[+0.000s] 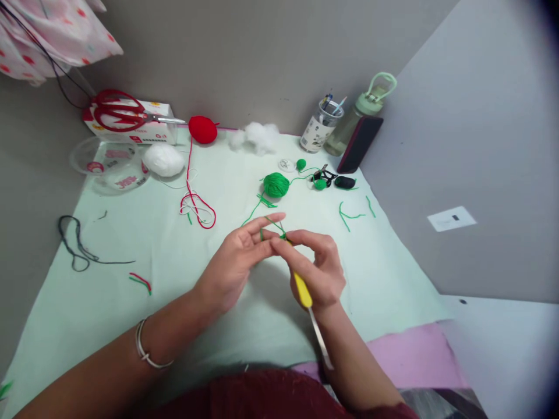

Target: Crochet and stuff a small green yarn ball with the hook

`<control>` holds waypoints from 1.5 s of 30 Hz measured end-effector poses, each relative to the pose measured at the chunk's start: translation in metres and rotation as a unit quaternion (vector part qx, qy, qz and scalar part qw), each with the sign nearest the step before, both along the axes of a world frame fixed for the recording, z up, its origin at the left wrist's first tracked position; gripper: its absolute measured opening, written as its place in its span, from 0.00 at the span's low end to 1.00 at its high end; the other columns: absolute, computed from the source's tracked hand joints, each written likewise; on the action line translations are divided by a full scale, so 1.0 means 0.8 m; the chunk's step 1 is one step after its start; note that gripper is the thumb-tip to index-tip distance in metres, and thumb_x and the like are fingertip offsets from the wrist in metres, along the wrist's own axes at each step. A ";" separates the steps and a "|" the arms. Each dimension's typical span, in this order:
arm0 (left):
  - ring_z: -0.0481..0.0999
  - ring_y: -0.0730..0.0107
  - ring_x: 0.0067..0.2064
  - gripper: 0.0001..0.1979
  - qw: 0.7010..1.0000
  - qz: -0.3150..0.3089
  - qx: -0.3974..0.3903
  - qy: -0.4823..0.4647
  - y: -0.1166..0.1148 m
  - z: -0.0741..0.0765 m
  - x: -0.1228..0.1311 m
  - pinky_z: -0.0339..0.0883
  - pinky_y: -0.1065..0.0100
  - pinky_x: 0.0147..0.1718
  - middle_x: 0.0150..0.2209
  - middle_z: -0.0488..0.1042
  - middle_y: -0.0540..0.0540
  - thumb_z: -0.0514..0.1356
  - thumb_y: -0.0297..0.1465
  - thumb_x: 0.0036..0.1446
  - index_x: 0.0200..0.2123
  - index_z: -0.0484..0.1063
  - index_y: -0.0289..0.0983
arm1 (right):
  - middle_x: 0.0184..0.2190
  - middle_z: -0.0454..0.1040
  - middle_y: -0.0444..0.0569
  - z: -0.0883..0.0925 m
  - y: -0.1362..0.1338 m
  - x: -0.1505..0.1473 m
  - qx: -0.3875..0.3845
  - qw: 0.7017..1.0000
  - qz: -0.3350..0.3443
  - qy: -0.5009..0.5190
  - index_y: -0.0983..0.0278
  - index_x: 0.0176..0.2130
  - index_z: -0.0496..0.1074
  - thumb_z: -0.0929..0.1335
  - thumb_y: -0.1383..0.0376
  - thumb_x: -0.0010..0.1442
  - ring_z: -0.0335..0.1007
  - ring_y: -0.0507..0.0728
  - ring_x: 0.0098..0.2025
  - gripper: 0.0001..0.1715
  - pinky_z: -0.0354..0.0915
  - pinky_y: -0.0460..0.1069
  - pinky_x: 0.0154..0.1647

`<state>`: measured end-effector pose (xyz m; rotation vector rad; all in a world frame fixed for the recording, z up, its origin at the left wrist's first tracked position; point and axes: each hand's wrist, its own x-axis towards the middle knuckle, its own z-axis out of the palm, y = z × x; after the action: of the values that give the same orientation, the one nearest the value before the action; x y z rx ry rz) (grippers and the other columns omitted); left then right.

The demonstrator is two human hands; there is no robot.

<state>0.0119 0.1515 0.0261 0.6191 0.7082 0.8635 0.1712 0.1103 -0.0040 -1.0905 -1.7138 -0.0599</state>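
Green yarn [274, 222] runs over the fingers of my left hand [240, 256], which pinches a small green stitch piece [283, 236] together with my right fingertips. My right hand [321, 267] is closed round a crochet hook [301, 288] with a yellow handle. Its metal tip rises beside my left index finger, and its pale rear end slants down past my right wrist. From my left hand the strand leads back to a green yarn ball [276, 185] on the table. The exact loops at the hook tip are partly hidden by my fingers.
Red scissors [120, 110] lie on a box [159, 131] at the back left. Nearby are a white yarn ball [164, 160], a red yarn ball [203, 129] and plastic tubs [126, 174]. White stuffing [257, 138], a pen cup [321, 128], a bottle [353, 119] and a phone [360, 144] line the back.
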 end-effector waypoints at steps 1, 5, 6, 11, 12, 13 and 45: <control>0.79 0.68 0.40 0.21 0.999 -0.017 -0.026 -0.025 0.001 0.000 0.000 0.72 0.64 0.49 0.35 0.80 0.48 0.74 0.30 0.56 0.53 0.82 0.37 | 0.44 0.81 0.49 0.002 0.001 0.000 -0.006 0.999 0.004 0.049 0.50 0.52 0.83 0.71 0.73 0.68 0.82 0.58 0.44 0.20 0.80 0.54 0.40; 0.79 0.69 0.39 0.20 0.998 -0.010 -0.030 -0.049 0.004 0.002 -0.002 0.72 0.63 0.52 0.34 0.79 0.50 0.74 0.29 0.56 0.53 0.82 0.37 | 0.35 0.80 0.47 0.015 0.011 -0.001 -0.107 0.940 0.079 0.315 0.57 0.45 0.83 0.68 0.64 0.73 0.77 0.54 0.30 0.11 0.76 0.51 0.29; 0.80 0.69 0.39 0.20 0.999 -0.003 -0.012 -0.036 0.004 0.002 -0.002 0.71 0.62 0.52 0.33 0.79 0.51 0.74 0.29 0.56 0.53 0.82 0.38 | 0.36 0.80 0.47 0.016 0.014 -0.002 -0.132 0.922 0.103 0.350 0.57 0.43 0.83 0.69 0.63 0.73 0.77 0.53 0.29 0.10 0.76 0.51 0.29; 0.80 0.66 0.42 0.21 0.998 0.001 0.056 0.023 -0.001 -0.003 -0.002 0.69 0.60 0.54 0.36 0.78 0.50 0.74 0.32 0.57 0.55 0.82 0.42 | 0.40 0.84 0.48 0.015 0.015 -0.009 -0.158 0.916 0.119 0.348 0.56 0.44 0.84 0.71 0.62 0.71 0.79 0.54 0.34 0.08 0.78 0.51 0.33; 0.80 0.67 0.43 0.21 0.998 0.003 0.062 0.028 -0.002 -0.004 -0.002 0.69 0.60 0.54 0.36 0.78 0.50 0.74 0.32 0.57 0.55 0.82 0.42 | 0.40 0.84 0.48 0.014 0.014 -0.010 -0.147 0.922 0.106 0.342 0.56 0.44 0.84 0.71 0.63 0.71 0.79 0.54 0.33 0.09 0.78 0.51 0.32; 0.79 0.67 0.42 0.21 0.997 0.007 0.067 0.033 -0.001 -0.004 -0.002 0.69 0.61 0.53 0.36 0.78 0.51 0.74 0.32 0.57 0.54 0.82 0.42 | 0.40 0.84 0.48 0.014 0.013 -0.011 -0.136 0.926 0.098 0.337 0.56 0.44 0.85 0.71 0.63 0.71 0.78 0.53 0.32 0.09 0.77 0.51 0.31; 0.71 0.80 0.32 0.15 0.991 0.068 0.098 0.057 0.006 -0.007 -0.007 0.64 0.75 0.30 0.36 0.75 0.53 0.74 0.30 0.58 0.50 0.85 0.45 | 0.31 0.78 0.46 0.022 0.019 -0.001 -0.171 0.857 0.111 0.474 0.61 0.34 0.83 0.73 0.63 0.65 0.69 0.50 0.25 0.08 0.65 0.47 0.24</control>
<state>0.0061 0.1560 0.0203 0.8086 0.7808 1.0383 0.1703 0.1253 0.0138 -0.9137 -0.9295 0.8313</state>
